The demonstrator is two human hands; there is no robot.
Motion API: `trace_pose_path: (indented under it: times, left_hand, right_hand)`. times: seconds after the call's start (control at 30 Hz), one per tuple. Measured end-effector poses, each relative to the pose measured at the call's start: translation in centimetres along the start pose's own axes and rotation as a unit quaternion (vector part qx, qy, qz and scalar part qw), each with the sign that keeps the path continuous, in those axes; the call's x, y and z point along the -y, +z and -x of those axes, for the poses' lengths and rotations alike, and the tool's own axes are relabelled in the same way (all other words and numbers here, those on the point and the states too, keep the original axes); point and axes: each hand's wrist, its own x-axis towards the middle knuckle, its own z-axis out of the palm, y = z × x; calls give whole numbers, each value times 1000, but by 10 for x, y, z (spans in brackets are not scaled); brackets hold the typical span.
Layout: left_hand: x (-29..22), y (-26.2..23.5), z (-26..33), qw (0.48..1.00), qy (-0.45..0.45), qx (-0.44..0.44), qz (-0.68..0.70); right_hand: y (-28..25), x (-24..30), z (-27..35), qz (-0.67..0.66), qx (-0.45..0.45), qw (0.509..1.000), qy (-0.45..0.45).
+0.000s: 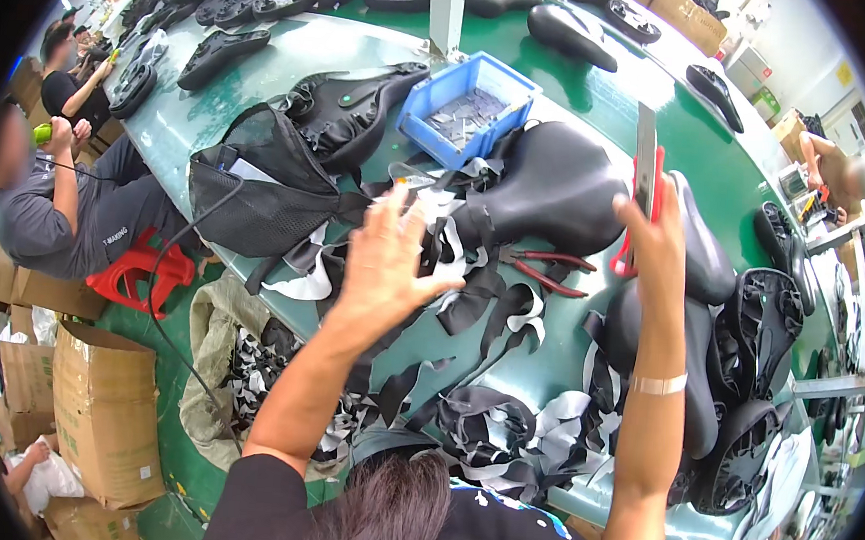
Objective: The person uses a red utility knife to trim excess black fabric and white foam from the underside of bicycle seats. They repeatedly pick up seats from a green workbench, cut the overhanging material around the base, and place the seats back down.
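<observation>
My right hand (661, 231) is raised over the right part of the table, closed around a pair of red-handled scissors (646, 149) with the blades pointing up. Fingers spread, my left hand (383, 262) hovers over black and white trimmed strips (306, 279) and holds nothing. A smooth black bicycle saddle (564, 189) lies between my two hands, top side up. Just in front of it are red-handled pliers (551, 271). To the left of my left hand, a black mesh bag (257, 193) sits beside an upturned saddle (353, 114).
A blue plastic bin (418, 119) with small loose pieces stands beyond the saddle. More saddles (749, 337) crowd the right side. Scraps (482, 424) cover the near edge, above an open sack (208, 355). A seated person (40, 213), a red stool (142, 270) and cartons (106, 418) are left.
</observation>
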Motion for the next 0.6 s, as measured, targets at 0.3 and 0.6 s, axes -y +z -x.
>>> trace_pose_path:
  times: [0.3,0.6]
  left_hand:
    - [-29,16,17,950,-71,81,292]
    - [-63,10,89,815,378,375,228]
  right_hand:
    - [-35,-38,-55,-277,102,931,214]
    - [-59,45,68,32,53,996,-59]
